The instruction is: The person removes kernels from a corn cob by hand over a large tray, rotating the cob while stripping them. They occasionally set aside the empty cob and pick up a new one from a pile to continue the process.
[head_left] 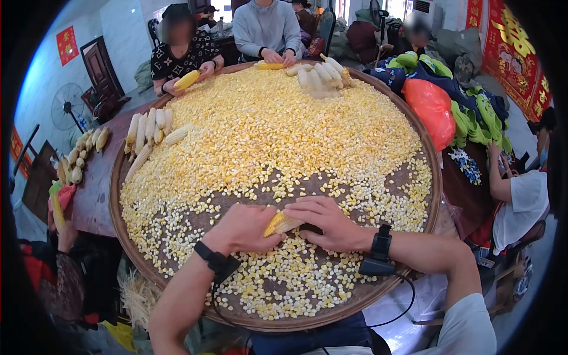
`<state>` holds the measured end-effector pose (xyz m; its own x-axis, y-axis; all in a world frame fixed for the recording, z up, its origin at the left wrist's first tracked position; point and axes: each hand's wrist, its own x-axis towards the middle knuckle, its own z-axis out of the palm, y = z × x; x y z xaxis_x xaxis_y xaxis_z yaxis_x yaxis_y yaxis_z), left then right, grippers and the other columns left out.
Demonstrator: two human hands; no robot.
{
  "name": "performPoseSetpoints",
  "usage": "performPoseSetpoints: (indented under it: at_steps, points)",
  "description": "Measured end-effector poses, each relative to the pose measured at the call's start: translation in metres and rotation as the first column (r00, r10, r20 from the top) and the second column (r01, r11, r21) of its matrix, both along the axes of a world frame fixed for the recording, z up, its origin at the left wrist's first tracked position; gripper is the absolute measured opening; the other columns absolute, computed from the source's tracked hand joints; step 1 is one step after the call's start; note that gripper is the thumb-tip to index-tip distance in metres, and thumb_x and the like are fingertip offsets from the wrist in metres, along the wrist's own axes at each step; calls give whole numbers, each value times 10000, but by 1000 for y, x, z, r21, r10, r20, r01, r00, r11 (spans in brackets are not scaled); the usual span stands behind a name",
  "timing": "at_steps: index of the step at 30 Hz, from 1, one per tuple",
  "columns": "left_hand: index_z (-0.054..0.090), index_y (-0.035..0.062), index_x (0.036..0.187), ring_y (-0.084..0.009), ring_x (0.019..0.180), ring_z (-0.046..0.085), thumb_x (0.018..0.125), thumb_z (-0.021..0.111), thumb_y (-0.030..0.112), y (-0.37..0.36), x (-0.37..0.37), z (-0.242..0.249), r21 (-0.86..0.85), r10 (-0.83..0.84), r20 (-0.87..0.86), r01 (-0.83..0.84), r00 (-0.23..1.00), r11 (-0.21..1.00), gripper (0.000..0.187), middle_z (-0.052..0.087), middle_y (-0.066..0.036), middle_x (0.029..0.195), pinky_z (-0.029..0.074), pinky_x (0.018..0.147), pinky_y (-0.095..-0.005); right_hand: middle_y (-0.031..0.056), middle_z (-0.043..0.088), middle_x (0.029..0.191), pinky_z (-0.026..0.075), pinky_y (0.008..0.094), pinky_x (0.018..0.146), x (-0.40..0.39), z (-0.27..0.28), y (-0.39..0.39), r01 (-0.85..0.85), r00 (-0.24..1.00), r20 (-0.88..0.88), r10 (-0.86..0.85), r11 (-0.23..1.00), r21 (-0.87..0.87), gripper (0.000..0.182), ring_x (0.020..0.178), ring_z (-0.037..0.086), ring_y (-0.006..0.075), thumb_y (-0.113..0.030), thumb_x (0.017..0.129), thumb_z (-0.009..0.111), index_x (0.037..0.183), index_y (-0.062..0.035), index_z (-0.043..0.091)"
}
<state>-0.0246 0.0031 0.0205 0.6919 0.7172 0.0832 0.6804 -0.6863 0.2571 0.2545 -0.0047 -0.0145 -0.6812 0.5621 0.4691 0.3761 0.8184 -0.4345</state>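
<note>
A partly stripped corn cob (280,223) lies between my two hands, low over the near part of a large round tray (273,323). My left hand (247,228) is wrapped round the cob's left end, where yellow kernels still show. On the cob's pale right end, my right hand (327,222) rests with its fingers curved over it. Loose kernels (284,118) are heaped over the middle and far side of the tray, thinner around my hands. Each of my wrists wears a black band with a small device and cable.
Bare cobs (145,133) lie at the tray's left edge, and more (322,76) at the far side. Two people stand across the tray with cobs. Green shoes (488,115) and a red bag (430,112) are at the right. Another person's hand holds a cob at the left.
</note>
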Motion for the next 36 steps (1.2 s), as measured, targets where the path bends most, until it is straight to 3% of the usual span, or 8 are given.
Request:
performPoseSetpoints:
  at_steps: [2, 7, 16, 22, 31, 34, 36]
  points:
    - [638, 12, 1020, -437, 826, 745, 974, 648, 565, 3, -9, 1, -66, 45, -54, -48, 998, 997, 555, 754, -222, 889, 587, 753, -537, 131, 610, 1408, 403, 456, 1166, 0, 1, -1, 37, 999, -1, -37, 998, -44, 685, 1339, 544, 339, -150, 903, 776, 1558, -144, 573]
    - [651, 17, 985, -421, 767, 745, 981, 630, 632, 2, -4, -10, 45, 29, -78, -25, 997, 999, 615, 747, -222, 845, 584, 706, -519, 128, 612, 1387, 406, 463, 1165, 0, 12, -9, 73, 997, -2, -75, 984, -161, 705, 1330, 535, 335, -99, 894, 765, 1568, -146, 564]
    - [668, 29, 917, -410, 653, 728, 1014, 588, 660, -2, 4, -15, 100, 21, -88, -12, 996, 995, 644, 732, -209, 739, 571, 618, -530, 145, 627, 1464, 405, 471, 1171, -1, 4, -10, 75, 997, -29, -76, 996, -58, 730, 1415, 524, 353, -21, 907, 746, 1591, -188, 557]
    - [660, 34, 890, -419, 614, 709, 1030, 569, 661, -1, 4, -16, 77, 19, -67, -14, 998, 997, 649, 709, -206, 689, 558, 591, -532, 119, 663, 1423, 413, 455, 1131, -1, 1, -9, 87, 995, -41, -86, 995, 47, 676, 1370, 567, 308, 11, 915, 729, 1552, -175, 601]
    - [651, 41, 901, -416, 572, 686, 1040, 561, 654, -5, 8, -10, 63, 29, -110, -22, 993, 998, 634, 679, -190, 632, 541, 557, -527, 97, 685, 1315, 418, 440, 1110, -2, -1, -8, 75, 994, -82, -75, 997, -3, 676, 1308, 586, 291, 29, 892, 746, 1527, -169, 624]
    - [649, 43, 899, -415, 562, 682, 1039, 565, 646, -4, 7, -8, 73, 22, -121, -13, 992, 997, 625, 676, -189, 626, 538, 549, -526, 94, 689, 1326, 460, 419, 1110, 0, 1, -10, 104, 993, -59, -102, 994, 31, 654, 1289, 603, 295, 15, 882, 798, 1499, -142, 647]
    - [652, 40, 914, -410, 562, 686, 1034, 575, 636, -3, 7, -10, 84, 24, -122, -13, 992, 996, 613, 678, -189, 627, 541, 550, -525, 100, 681, 1312, 439, 438, 1101, -1, -1, -9, 89, 992, -89, -87, 996, 19, 683, 1270, 595, 303, 32, 879, 764, 1518, -168, 633]
